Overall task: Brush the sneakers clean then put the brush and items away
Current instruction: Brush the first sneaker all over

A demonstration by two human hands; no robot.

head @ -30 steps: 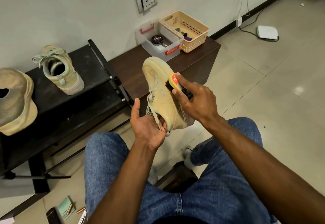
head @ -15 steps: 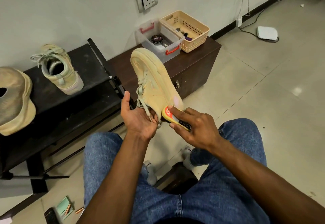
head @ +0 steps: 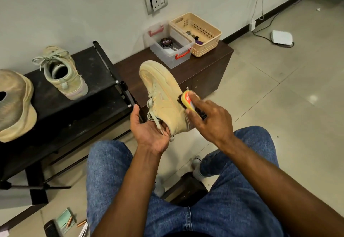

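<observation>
A tan sneaker (head: 163, 95) is held up over my knees with its toe pointing away from me. My left hand (head: 149, 130) grips it at the heel opening, fingers inside the collar. My right hand (head: 210, 119) grips a yellow-and-orange brush (head: 189, 101) with dark bristles, pressed against the sneaker's right side. A second, pale green sneaker (head: 63, 73) stands on the black shoe rack (head: 96, 95) to the left. A clear plastic box (head: 171, 47) with red handles holds a round polish tin (head: 166, 42), and beside it stands a beige basket (head: 197, 32).
The box and basket stand on a dark brown cabinet (head: 204, 69) against the wall. A tan cap-like item (head: 14, 104) lies at the rack's left end. Small items lie on the tiled floor at bottom left. A white device (head: 281, 36) with cables lies at the far right.
The brush moved down from the sneaker's middle to its heel, then back up along the right side to the middle. The sneaker shifted slightly in my left hand.
</observation>
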